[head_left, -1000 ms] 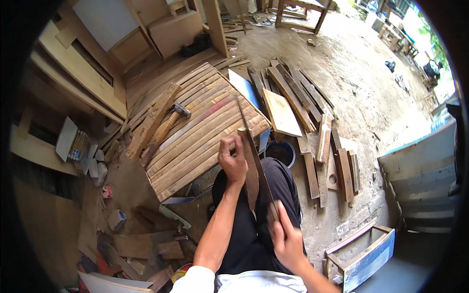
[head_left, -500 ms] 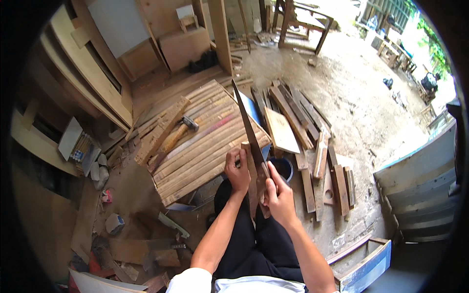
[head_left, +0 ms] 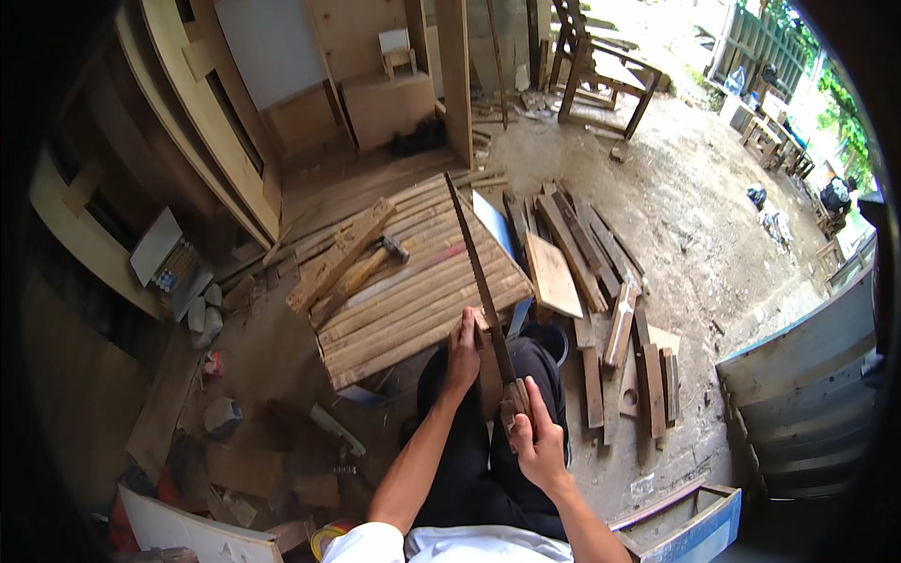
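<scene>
My right hand (head_left: pixel 539 443) is closed round the wooden handle of a handsaw (head_left: pixel 481 272). Its long, dark, toothed blade points away from me, over the near right part of a slatted wooden bench (head_left: pixel 413 314). My left hand (head_left: pixel 461 355) grips a piece of wood (head_left: pixel 489 361) that stands above my lap, just left of the blade. The blade passes very close to the wood's top end; whether they touch I cannot tell. On the bench lie a hammer (head_left: pixel 394 249) and a thick wooden beam (head_left: pixel 343 255), side by side.
To the right of the bench, several wood offcuts (head_left: pixel 601 253) and a pale board (head_left: pixel 552 277) lie on the floor. A dark bucket (head_left: pixel 549 340) stands by my right knee. A blue-sided drawer (head_left: pixel 690 530) is at lower right. A wooden chair frame (head_left: pixel 610 80) stands farther back.
My right hand and the saw handle have come down toward me, so the blade sits further back. My left hand has shifted slightly on the wood. The view has moved a little.
</scene>
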The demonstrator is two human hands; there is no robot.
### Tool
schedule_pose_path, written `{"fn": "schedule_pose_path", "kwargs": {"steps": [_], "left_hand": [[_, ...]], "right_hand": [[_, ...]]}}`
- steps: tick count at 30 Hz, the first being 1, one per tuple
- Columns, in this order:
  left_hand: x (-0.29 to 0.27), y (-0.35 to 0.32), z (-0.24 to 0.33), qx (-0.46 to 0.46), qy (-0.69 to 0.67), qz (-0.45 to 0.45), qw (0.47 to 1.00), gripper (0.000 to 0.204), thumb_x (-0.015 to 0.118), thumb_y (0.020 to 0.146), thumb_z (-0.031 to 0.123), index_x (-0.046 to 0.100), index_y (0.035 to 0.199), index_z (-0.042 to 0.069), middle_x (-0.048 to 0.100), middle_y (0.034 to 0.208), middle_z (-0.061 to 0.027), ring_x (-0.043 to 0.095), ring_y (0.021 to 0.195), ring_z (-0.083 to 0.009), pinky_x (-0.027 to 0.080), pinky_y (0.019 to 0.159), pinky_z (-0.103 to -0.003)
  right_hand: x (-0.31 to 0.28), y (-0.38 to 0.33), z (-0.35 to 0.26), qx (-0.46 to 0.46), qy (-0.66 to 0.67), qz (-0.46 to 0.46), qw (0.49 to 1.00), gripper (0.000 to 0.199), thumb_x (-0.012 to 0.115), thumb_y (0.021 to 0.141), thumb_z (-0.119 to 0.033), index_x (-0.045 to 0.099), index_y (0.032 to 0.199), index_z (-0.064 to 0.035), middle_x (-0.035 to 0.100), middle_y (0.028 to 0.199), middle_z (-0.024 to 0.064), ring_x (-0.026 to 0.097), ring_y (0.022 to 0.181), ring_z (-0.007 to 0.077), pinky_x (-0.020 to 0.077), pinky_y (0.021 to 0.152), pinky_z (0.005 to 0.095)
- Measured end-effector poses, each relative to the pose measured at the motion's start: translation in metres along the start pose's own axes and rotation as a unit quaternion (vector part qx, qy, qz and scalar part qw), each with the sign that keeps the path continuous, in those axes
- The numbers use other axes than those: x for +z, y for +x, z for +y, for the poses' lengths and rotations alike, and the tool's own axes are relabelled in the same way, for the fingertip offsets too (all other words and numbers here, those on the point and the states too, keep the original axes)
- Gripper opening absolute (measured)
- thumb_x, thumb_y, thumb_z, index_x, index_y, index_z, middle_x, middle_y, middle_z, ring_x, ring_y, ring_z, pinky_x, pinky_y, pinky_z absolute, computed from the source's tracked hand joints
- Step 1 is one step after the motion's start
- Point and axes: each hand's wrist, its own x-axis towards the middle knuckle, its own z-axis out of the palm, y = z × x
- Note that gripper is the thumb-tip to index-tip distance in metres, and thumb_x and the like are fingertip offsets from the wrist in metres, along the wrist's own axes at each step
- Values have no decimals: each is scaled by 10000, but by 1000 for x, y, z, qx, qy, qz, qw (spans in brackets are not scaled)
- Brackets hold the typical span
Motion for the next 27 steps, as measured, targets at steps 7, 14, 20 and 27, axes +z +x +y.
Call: {"fn": "schedule_pose_path", "kwargs": {"steps": [7, 14, 20, 27], "left_hand": [[20, -22, 23, 50, -104, 2, 993, 567, 296, 1081, 489, 599, 1013, 15, 629, 842, -96, 628, 688, -167, 518, 609, -296], [19, -39, 73, 83, -218, -68, 970, 571, 311, 1078, 500, 577, 1000, 0, 589, 858, -110, 600, 731, -184, 497, 664, -298], [20, -30, 65, 103, -206, -51, 972, 582, 297, 1079, 507, 582, 986, 8, 593, 843, -102, 607, 715, -172, 493, 654, -294], [12, 13, 49, 23, -174, 27, 984, 582, 307, 1075, 515, 608, 949, 34, 609, 797, -67, 606, 710, -156, 483, 664, -279]], "right_hand": [[-42, -37, -65, 122, 118, 2, 985, 620, 545, 1000, -124, 287, 1560, -57, 640, 728, 57, 533, 566, 74, 428, 520, 240], [-82, -72, -126, -5, 41, -18, 999, 568, 584, 972, -98, 392, 1490, 37, 660, 1261, 229, 661, 1133, 211, 496, 926, 283], [-79, -75, -121, 18, -31, -14, 999, 590, 636, 936, -76, 417, 1463, 71, 666, 1247, 225, 656, 1098, 210, 492, 918, 291], [-72, -81, -92, 41, -23, 36, 998, 552, 651, 920, -136, 498, 1406, 75, 606, 607, 29, 553, 477, 67, 425, 457, 217]]}}
